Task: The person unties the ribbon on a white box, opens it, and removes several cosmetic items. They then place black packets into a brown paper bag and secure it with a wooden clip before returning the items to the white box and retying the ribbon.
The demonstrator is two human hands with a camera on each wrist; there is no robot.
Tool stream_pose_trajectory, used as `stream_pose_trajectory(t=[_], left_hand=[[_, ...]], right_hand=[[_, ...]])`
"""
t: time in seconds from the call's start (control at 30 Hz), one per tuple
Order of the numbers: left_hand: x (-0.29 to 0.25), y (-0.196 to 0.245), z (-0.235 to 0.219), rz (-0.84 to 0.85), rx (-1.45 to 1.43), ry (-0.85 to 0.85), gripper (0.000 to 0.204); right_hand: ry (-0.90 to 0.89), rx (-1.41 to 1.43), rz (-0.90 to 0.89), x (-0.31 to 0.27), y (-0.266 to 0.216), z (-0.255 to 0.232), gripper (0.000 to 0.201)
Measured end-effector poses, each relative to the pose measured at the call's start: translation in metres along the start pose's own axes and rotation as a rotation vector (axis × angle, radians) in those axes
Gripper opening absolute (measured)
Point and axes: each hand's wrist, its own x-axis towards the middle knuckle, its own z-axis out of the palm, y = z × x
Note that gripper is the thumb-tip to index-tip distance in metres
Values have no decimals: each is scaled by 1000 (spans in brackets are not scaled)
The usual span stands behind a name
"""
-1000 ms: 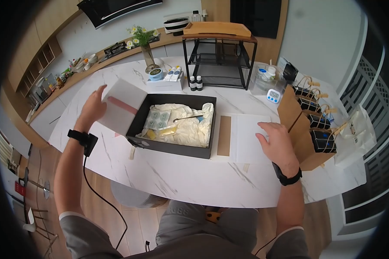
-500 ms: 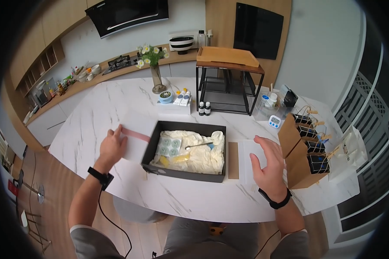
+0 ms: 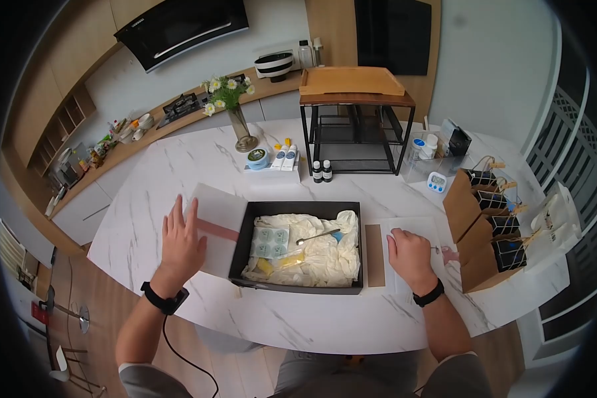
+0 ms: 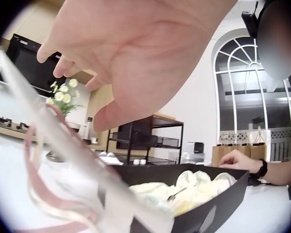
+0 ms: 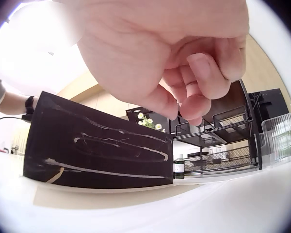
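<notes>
An open black box (image 3: 296, 288) stands on the table, with a white flap folded out on each side. Crumpled cream lining (image 3: 331, 265) fills it, bearing a clear pack of round pieces (image 3: 270, 242), a yellow packet (image 3: 290, 259) and a slim metal stick (image 3: 317, 237). My left hand (image 3: 182, 242) is at the outer edge of the left flap (image 3: 212, 205), fingers spread and straight; a pink ribbon (image 3: 217, 229) crosses that flap. Over the right flap (image 3: 404, 225) is my right hand (image 3: 412, 261), fingers loosely curled and nothing between them.
Brown paper bags (image 3: 474, 259) line the right side beside a white bag (image 3: 556, 219). Behind the box are two small dark bottles (image 3: 322, 172), a white box with tubes and a jar (image 3: 272, 174), a flower vase (image 3: 241, 129), a black rack (image 3: 355, 149) and a timer (image 3: 436, 182).
My left hand has gone from fingertips on the flap to fingers spread at its edge, and the flap stands more raised. My right hand has lowered and curled its fingers. The head view shifted.
</notes>
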Motion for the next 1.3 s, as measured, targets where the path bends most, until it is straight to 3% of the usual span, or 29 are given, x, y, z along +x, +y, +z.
stream_pose_trajectory(t=[0.07,0.2,0.3,0.4,0.47,0.5,0.53,0.6,0.63,0.8,1.17,1.2,1.3], left_hand=[[32,31,-26,86,-1,-79,78],[115,74,-18,188,-154,-315,66],[197,100,33,113,-302,-518,56],[255,114,92,145,-282,-515,52],[281,125,124,-33,-260,-429,50],[293,123,145,-14,-204,-449,55],[299,126,159,1,-202,-444,55],[304,133,185,-121,-277,-443,64],[306,137,186,-91,-214,-528,70],[307,149,201,-89,-54,-574,67],[298,160,166,-102,-73,-647,66],[296,159,165,-102,-71,-647,66],[296,153,164,-42,-61,-658,67]], right_hand=[[-33,27,-13,-6,2,4,15],[-118,25,-66,-11,0,2,14],[-81,-33,-112,-12,-1,3,18],[-74,-50,-139,-13,-1,1,15],[-61,-53,-139,-13,0,1,11],[-57,-55,-154,-13,1,2,10],[-49,-59,-141,-14,2,3,10],[-63,-63,-176,-17,4,5,17],[-58,-51,-179,-16,4,4,20],[-48,-12,-189,-16,3,4,19],[-48,6,-213,-16,3,4,18],[-18,29,-209,-16,3,6,9],[-24,31,-209,-15,2,3,7]])
